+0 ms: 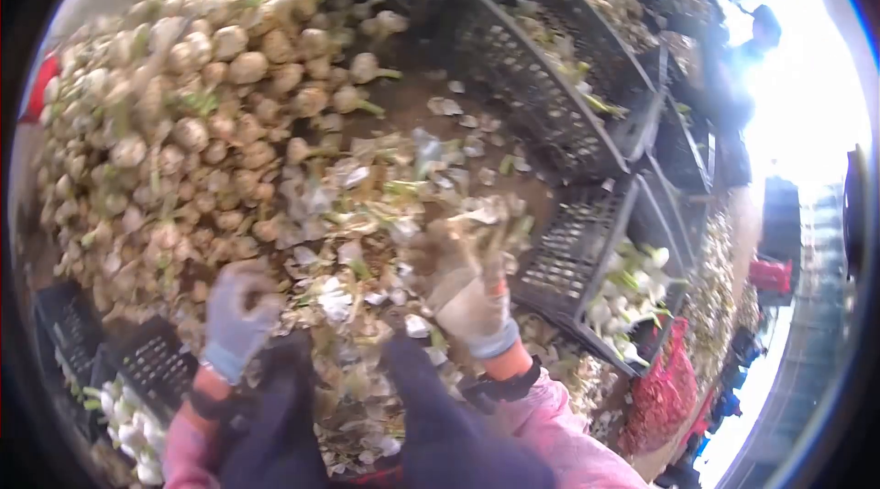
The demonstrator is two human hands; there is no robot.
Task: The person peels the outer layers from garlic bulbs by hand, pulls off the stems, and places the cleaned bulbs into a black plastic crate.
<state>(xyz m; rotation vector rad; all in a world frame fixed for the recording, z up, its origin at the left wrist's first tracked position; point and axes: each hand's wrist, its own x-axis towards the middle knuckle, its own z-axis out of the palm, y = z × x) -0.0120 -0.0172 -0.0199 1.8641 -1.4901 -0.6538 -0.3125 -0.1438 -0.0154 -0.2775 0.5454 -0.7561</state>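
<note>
My left hand [240, 317], in a pale glove, is at the near edge of a big heap of garlic bulbs [247, 67]. Its fingers are curled in, and what they hold, if anything, does not show clearly. My right hand [469, 301], also gloved, is over the scattered garlic skins [362, 255], close to a black crate. Motion smears its fingers, and brownish husks [486, 214] appear blurred just beyond them. Between the two hands lie white and tan peelings on the ground.
Black plastic crates [541, 76] stand along the right. One nearer crate [573, 255] has white trimmed garlic [632, 296] beside its slotted wall. A red mesh bag [662, 397] sits lower right. At lower left, more white garlic [133, 425] lies by a dark crate [151, 365].
</note>
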